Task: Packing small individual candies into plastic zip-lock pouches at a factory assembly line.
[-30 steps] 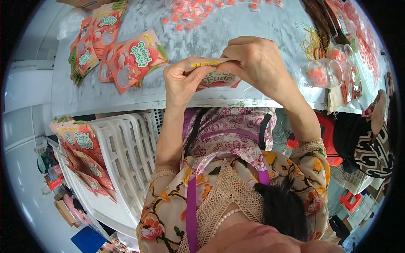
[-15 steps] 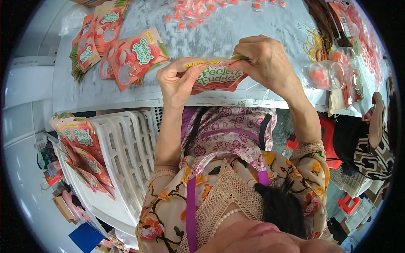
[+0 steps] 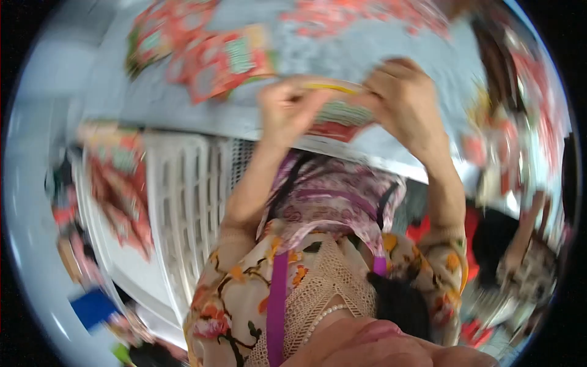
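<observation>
A red-and-pink candy pouch (image 3: 340, 126) with a yellow strip along its top hangs over the near table edge. At its left top corner, my left hand (image 3: 286, 111) pinches the rim between thumb and fingers. My right hand (image 3: 405, 105) grips the opposite top corner, knuckles up, fingers curled in. The pouch front faces me, and its top edge is stretched between both hands. Motion blur hides whether its mouth is parted. Beyond my left hand, similar flat pouches (image 3: 223, 64) lie spread on the table.
Small wrapped red candies (image 3: 367, 15) are scattered at the table's far side. Blurred clear jars (image 3: 507, 144) stand at the right end. Left of me, a white plastic crate (image 3: 174, 165) stands beside more upright pouches (image 3: 119, 199). Another person (image 3: 529, 251) is at the far right.
The whole view has shifted and blurred as my head turned. Both hands still hold the pouch by its top corners.
</observation>
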{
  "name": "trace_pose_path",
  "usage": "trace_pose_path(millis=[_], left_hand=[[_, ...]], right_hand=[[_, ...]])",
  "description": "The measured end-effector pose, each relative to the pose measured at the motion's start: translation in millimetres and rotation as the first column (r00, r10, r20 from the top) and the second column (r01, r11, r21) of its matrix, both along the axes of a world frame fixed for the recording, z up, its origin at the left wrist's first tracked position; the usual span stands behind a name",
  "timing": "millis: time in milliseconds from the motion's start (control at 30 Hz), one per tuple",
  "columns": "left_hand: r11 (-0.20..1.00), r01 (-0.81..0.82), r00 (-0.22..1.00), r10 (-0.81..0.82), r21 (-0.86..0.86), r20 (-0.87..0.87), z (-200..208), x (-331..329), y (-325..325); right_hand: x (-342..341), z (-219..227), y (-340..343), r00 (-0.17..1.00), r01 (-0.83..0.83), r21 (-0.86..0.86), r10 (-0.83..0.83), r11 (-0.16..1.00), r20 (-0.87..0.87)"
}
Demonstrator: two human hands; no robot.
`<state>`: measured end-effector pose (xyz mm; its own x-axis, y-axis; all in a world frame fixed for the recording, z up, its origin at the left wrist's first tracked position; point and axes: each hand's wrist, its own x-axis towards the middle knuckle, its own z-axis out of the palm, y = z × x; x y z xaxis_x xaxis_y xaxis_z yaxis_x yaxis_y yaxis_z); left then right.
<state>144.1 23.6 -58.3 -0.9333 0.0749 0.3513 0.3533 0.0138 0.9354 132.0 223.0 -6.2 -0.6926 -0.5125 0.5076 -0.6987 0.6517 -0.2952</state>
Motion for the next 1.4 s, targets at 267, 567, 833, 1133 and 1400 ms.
trace_pose_path(millis=[267,567,833,1133,1400], left_hand=[[0.998,-0.059,0.993,0.061,0.024,-0.103,25,11,-20],[0.982,-0.188,0.964,0.179,-0.030,-0.196,74,54,-75],[0.604,-0.717,0.697,0.642,-0.349,-0.320,162,228,-227],[0.462,-0.650,0.456,0.872,-0.603,0.176,218,319,-439],[-0.285,-0.770,0.380,0.513,-0.570,-0.770,162,185,-342]], right_hand=[[14,18,21,0.966,0.026,0.038,-0.035,0.999,0.257],[13,41,-29,0.955,-0.189,-0.188,0.225,0.964,0.192],[16,25,-111,0.547,-0.493,-0.623,0.774,0.607,0.321],[-193,-115,30,0.959,0.189,-0.107,-0.161,0.976,0.232],[-244,-190,-14,0.967,0.221,-0.079,-0.229,0.972,-0.114]])
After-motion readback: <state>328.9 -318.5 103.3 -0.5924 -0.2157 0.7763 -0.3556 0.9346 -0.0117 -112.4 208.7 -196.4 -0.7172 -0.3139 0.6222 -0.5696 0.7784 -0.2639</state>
